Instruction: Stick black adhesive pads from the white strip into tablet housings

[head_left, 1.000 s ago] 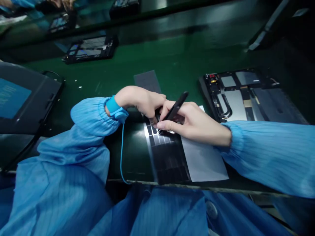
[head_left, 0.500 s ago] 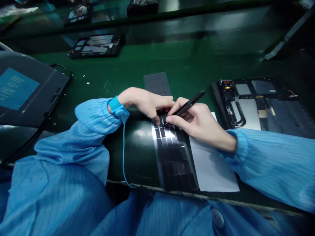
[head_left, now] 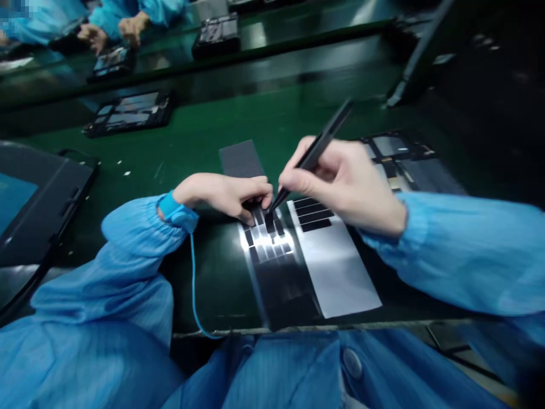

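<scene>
A clear sheet of black stickers (head_left: 281,284) lies on the green bench, with bright gaps between several small rectangles. My left hand (head_left: 230,193) rests over its upper part, fingers curled and thumb pressed on the sheet. Black tweezers (head_left: 317,147) are gripped in my right hand (head_left: 340,176), slanting down to the left. At their tips is a small black piece (head_left: 269,221), just above or touching the sheet; I cannot tell which. Right of it lies a white backing sheet (head_left: 340,267) with several black strips (head_left: 313,215) near its top, partly under my right hand.
An opened device (head_left: 409,159) with exposed parts lies behind my right hand. Another open device (head_left: 131,113) is at the back left. A grey case (head_left: 38,204) stands at the left. A blue wrist cord (head_left: 193,289) hangs from my left wrist. A co-worker's hands (head_left: 114,34) show far left.
The view has swung right, so things sit further left. My right hand has moved away from my left with the tweezers; a black piece shows at their tips and strips on the white sheet are uncovered.
</scene>
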`<action>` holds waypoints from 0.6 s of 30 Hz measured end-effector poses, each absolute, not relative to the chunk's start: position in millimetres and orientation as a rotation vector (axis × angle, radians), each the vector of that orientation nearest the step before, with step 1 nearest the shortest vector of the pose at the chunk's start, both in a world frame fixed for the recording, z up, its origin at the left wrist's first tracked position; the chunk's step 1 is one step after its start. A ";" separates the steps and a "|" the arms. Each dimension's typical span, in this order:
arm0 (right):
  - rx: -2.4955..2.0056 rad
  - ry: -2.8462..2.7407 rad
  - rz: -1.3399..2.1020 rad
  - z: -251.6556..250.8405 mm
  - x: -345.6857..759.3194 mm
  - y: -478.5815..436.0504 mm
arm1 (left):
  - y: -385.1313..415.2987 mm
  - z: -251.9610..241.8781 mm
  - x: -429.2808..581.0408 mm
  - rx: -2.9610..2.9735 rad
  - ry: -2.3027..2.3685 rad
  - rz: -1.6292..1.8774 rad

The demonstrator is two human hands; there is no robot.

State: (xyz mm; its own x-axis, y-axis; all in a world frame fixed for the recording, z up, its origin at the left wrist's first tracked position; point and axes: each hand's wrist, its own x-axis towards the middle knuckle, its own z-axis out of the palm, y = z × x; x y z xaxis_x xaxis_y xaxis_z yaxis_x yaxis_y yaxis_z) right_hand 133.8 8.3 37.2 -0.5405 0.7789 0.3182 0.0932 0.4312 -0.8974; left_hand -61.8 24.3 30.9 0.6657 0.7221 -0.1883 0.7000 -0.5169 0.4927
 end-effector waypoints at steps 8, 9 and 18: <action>-1.146 -1.815 1.192 26.9 229.9 33.8 | 11.2 32.7 -4.2 2.375 1.252 0.383; -1.148 -1.794 1.272 20.0 230.3 34.4 | 5.8 28.1 7.9 2.402 1.201 0.515; -1.201 -1.817 1.223 -0.5 214.3 41.1 | -15.3 -9.2 36.3 2.501 0.951 0.563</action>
